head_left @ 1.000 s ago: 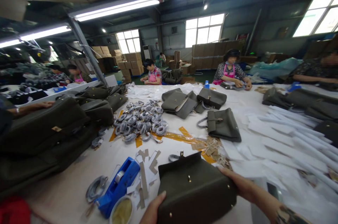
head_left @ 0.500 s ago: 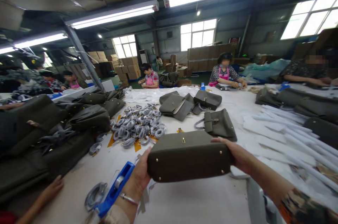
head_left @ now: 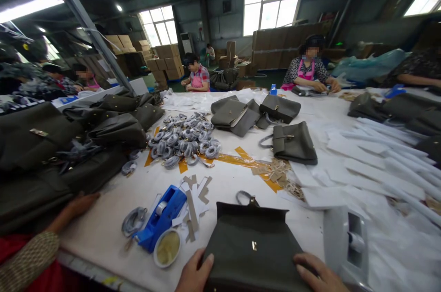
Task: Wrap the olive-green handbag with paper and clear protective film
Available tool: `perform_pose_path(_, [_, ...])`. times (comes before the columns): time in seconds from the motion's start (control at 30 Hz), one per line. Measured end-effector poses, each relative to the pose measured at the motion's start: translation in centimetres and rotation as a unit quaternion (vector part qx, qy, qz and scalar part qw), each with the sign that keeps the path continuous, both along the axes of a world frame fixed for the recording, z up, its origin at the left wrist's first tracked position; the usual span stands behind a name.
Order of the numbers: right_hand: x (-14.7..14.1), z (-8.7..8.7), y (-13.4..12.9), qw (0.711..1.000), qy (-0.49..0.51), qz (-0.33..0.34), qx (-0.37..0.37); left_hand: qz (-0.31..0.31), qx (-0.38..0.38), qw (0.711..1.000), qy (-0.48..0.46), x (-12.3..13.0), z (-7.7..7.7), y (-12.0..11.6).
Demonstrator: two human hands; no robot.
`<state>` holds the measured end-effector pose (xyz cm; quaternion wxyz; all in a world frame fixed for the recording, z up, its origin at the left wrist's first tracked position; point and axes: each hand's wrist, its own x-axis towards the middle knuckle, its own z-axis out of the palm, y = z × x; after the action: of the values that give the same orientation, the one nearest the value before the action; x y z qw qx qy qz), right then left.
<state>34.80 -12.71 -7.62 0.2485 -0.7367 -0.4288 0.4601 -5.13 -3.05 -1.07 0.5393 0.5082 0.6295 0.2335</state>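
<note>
Dark olive handbag [head_left: 251, 260] is held at the near edge of a white worktable [head_left: 234, 182], its lower end cut off by the bottom of the view, metal fitting [head_left: 254, 245] facing up and grey handle [head_left: 240, 194] pointing away. A worker's left hand [head_left: 195, 271] grips one side, thumb laid over the bag and fingers curled close, while the right hand [head_left: 317, 273] holds the other side, fingers bent over the edge; how far the fingertips reach underneath cannot be told. Holding it from both flanks presumably keeps the soft body steady and square. Just left of the bag, a blue tape dispenser [head_left: 161, 216], a small bowl [head_left: 164, 265] of yellowish matter [head_left: 168, 246] and loose card strips [head_left: 191, 209] sit clustered, likely for easy reach; what looks like a grey tape dispenser [head_left: 339, 237] stands near the right hand. Coiled straps [head_left: 186, 138] are heaped farther back, apparently grouped so single ones can be picked out, near other olive bags [head_left: 294, 143]. At left, a co-worker's hand [head_left: 81, 204] rests beside a pile of similar bags [head_left: 34, 145].
</note>
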Motion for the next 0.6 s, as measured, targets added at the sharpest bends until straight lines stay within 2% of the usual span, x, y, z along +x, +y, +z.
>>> perform_pose_path(0.07, [-0.3,1.4,-0.5,0.998,-0.041,0.033,0.029,-0.017,0.085,0.995,0.048,0.1,0.4,-0.5])
perform_pose_path(0.1, [-0.7,2.3,-0.6,0.995,-0.046,0.075,0.04,-0.058,0.132,0.988,0.061,0.3,0.7,-0.7])
perform_pose_path(0.17, [-1.7,4.1,-0.4,0.979,-0.036,0.198,0.04,-0.222,0.186,0.954,0.073,0.8,1.1,-0.7])
perform_pose_path(0.23, [-3.0,5.4,0.4,0.952,-0.05,0.303,0.009,-0.39,0.18,0.896,0.11,1.8,1.4,-0.2])
perform_pose_path(0.27, [-3.5,5.9,0.9,0.94,-0.072,0.333,-0.012,-0.443,0.166,0.869,0.146,2.4,1.5,0.2])
perform_pose_path(0.33, [-4.2,6.2,1.9,0.925,-0.121,0.356,-0.05,-0.48,0.134,0.837,0.226,3.5,1.6,1.4])
perform_pose_path(0.4, [-4.2,6.1,2.3,0.915,-0.139,0.372,-0.067,-0.496,0.112,0.817,0.27,4.3,1.8,2.5])
perform_pose_path(0.5, [-3.3,5.2,1.8,0.909,-0.125,0.393,-0.057,-0.538,0.116,0.788,0.277,4.5,2.2,3.5])
perform_pose_path(0.6, [-2.4,3.5,0.6,0.911,-0.13,0.39,-0.029,-0.547,0.148,0.776,0.275,3.8,2.2,3.6])
